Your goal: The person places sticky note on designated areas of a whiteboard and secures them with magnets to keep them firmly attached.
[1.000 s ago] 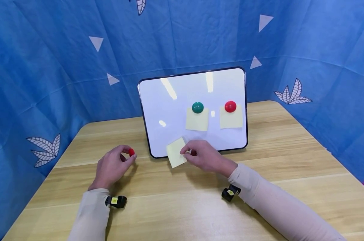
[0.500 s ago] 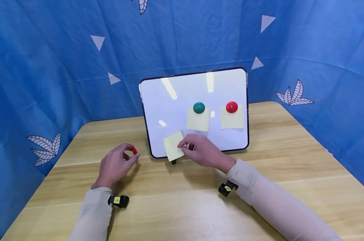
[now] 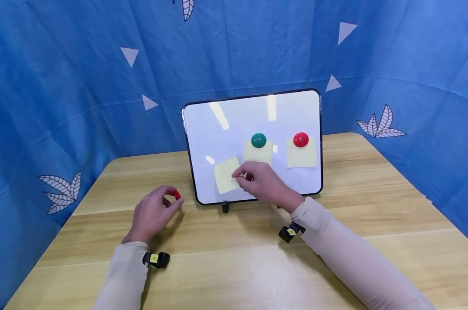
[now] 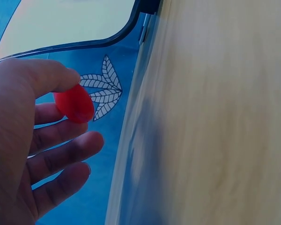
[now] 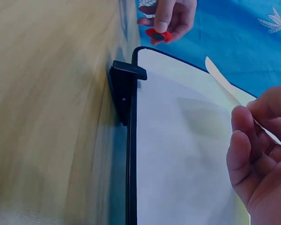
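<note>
My left hand pinches a round red magnet between thumb and fingers, low over the table left of the whiteboard. In the right wrist view the magnet's underside shows a dark round centre. My right hand pinches a pale yellow sticky note by its right edge, in front of the whiteboard. The note hangs tilted over the board's lower left part, standing off its surface in the right wrist view. A green magnet and a red magnet each sit at the top of another yellow note on the board.
The whiteboard leans upright on a small black stand foot on the wooden table. Behind hangs a blue curtain with leaf and triangle prints. A black wrist camera is strapped to each sleeve.
My right hand has raised the sticky note from the board's lower edge onto its lower left area, uncovering the stand foot. My left hand has shifted slightly right with the red magnet.
</note>
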Motion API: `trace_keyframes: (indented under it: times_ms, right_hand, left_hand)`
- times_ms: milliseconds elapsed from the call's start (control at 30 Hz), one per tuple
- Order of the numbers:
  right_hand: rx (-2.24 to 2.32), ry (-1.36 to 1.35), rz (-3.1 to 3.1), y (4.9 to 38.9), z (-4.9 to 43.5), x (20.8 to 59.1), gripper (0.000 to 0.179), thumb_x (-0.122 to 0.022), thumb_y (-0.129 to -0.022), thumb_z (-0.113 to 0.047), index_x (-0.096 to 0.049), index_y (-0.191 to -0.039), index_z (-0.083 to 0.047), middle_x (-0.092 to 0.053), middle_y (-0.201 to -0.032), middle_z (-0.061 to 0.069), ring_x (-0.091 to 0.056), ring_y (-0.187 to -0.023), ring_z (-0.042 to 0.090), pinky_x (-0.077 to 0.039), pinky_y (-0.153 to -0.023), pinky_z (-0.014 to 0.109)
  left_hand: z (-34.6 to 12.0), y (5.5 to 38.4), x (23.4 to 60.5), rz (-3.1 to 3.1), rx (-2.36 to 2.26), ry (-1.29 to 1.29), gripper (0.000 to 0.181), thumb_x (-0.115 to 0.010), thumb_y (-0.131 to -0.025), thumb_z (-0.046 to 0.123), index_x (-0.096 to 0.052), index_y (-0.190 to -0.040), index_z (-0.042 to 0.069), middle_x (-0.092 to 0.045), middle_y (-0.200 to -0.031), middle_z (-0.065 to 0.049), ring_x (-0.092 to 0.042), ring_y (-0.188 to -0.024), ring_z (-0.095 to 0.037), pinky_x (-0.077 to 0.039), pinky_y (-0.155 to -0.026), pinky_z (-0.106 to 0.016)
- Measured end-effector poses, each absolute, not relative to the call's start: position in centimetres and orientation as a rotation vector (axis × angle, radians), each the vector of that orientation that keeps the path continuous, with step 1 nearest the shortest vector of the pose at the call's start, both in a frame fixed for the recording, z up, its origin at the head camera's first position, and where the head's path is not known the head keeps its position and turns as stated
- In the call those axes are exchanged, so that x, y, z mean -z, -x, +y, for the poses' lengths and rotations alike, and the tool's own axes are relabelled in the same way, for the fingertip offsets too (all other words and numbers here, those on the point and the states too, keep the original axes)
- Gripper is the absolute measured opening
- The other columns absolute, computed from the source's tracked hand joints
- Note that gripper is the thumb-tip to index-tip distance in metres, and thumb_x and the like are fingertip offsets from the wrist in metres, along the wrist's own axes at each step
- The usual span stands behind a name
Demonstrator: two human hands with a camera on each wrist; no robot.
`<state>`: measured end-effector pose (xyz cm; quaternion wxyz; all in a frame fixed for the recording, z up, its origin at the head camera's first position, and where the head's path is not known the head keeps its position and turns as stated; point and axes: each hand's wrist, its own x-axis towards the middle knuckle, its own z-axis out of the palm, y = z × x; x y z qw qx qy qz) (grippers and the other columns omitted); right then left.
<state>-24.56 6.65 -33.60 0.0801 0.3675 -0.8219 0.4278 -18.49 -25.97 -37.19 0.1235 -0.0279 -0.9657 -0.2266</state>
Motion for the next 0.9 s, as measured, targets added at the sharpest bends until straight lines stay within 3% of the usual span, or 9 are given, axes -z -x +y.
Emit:
trace_keyframes:
  times_ms: [300,900]
  right_hand:
    - [-1.291,-1.116,-2.429,25.2,6.1,33.3,0.015,-0.063,-0.095,-0.006,-0.074,-0.105,-0.007,-0.066,-0.09,-0.003,-0.056,-0.069,0.012,-0.051,-0.064,0.027]
    - [-1.267,-1.061,-2.435,26.0,5.0,32.4,0.015,-0.062,-0.096,-0.009,-0.073,-0.106,-0.006,-0.066,-0.089,-0.001,-0.058,-0.067,0.012,-0.052,-0.061,0.028]
  left_hand:
    - [-25.7,18.4,37.2,-2.812,0.858,0.025,0.043,-0.071,-0.092,0.045,-0.063,-0.123,0.016,-0.067,-0.116,-0.005,-0.062,-0.09,-0.022,-0.051,-0.067,-0.034]
    - [-25.2,18.4,37.4,-2.794,0.83,0.098,0.036,-0.07,-0.093,0.041,-0.065,-0.119,0.016,-0.068,-0.112,-0.004,-0.063,-0.088,-0.019,-0.05,-0.068,-0.035]
